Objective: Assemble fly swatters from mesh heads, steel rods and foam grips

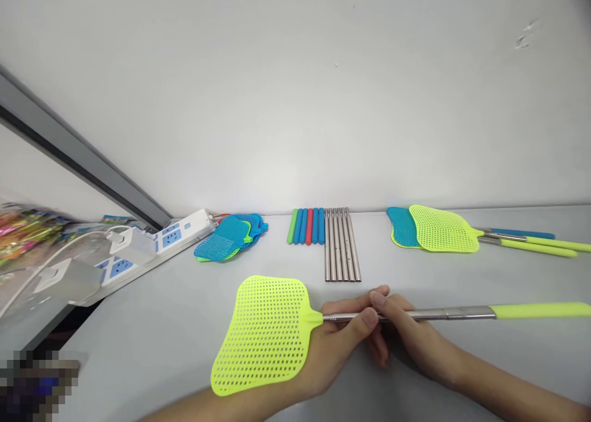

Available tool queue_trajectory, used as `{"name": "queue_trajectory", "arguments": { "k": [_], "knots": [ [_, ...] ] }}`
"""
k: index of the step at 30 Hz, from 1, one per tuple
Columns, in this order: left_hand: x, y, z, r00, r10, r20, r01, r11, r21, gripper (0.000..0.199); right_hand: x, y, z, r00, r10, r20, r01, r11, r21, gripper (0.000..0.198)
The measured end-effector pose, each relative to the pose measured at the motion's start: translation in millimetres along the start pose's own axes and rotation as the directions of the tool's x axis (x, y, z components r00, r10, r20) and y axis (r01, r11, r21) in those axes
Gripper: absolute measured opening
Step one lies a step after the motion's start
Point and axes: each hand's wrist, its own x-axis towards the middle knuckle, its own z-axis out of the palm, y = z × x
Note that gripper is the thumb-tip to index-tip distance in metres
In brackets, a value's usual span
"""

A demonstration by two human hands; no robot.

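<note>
At the left, a white power strip (191,226) is lying beside piled mesh heads (226,240). Nearer, a yellow-green fly swatter (265,333) is pointing its handle (540,310) right; coloured grips (309,226), then metal tubes (340,250), are lying beyond it. The left hand (337,348), then the right hand (409,331), are grasping the swatter's metal shaft (436,314). Far right, more swatters (443,230) are overlapping.
</note>
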Motion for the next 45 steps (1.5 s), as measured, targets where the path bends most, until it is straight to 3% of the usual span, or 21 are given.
{"name": "queue_trajectory", "arguments": {
  "k": [6, 12, 15, 20, 27, 33, 37, 41, 45],
  "knots": [
    [0.1, 6.9, -0.3, 0.999, 0.043, -0.021, -0.041, 0.997, 0.067, 0.034, -1.0, 11.1, -4.8, 0.994, -0.106, -0.034, 0.109, 0.989, 0.104, 0.058],
    [6.1, -2.6, -4.6, 0.991, 0.058, -0.123, -0.087, 0.966, -0.245, 0.039, 3.0, 7.6, -6.6, 0.959, -0.146, -0.241, 0.229, 0.902, 0.365, 0.053],
    [8.3, -5.8, -4.1, 0.981, 0.059, -0.184, -0.120, 0.932, -0.341, 0.040, 4.9, 6.9, -6.9, 0.958, -0.151, -0.243, 0.239, 0.891, 0.387, 0.052],
    [6.6, -6.1, -3.0, 0.965, 0.062, -0.255, -0.148, 0.930, -0.336, 0.038, 2.7, 6.7, -6.8, 0.952, -0.131, -0.278, 0.237, 0.890, 0.390, 0.051],
    [5.8, -2.2, -3.7, 0.914, 0.043, -0.404, -0.160, 0.952, -0.260, 0.044, 5.3, -2.3, -8.1, 0.876, -0.065, -0.478, 0.318, 0.823, 0.470, 0.050],
    [4.9, -6.5, -5.6, 0.916, 0.117, -0.383, -0.206, 0.958, -0.200, 0.039, 7.2, -1.3, -8.3, 0.878, -0.066, -0.475, 0.311, 0.831, 0.461, 0.050],
    [1.5, -6.7, -5.6, 0.936, 0.191, -0.296, -0.225, 0.970, -0.087, 0.025, 6.5, -0.9, -7.5, 0.897, -0.050, -0.439, 0.244, 0.885, 0.397, 0.058],
    [-0.3, -5.3, -4.0, 0.950, 0.181, -0.254, -0.186, 0.983, 0.003, 0.020, 5.2, 1.0, -6.6, 0.917, -0.076, -0.391, 0.215, 0.920, 0.327, 0.061],
    [-0.6, -7.6, -3.4, 0.950, 0.160, -0.269, -0.177, 0.984, -0.037, 0.028, 3.0, 9.6, -7.0, 0.939, -0.121, -0.322, 0.183, 0.968, 0.170, 0.060]
  ]
}}
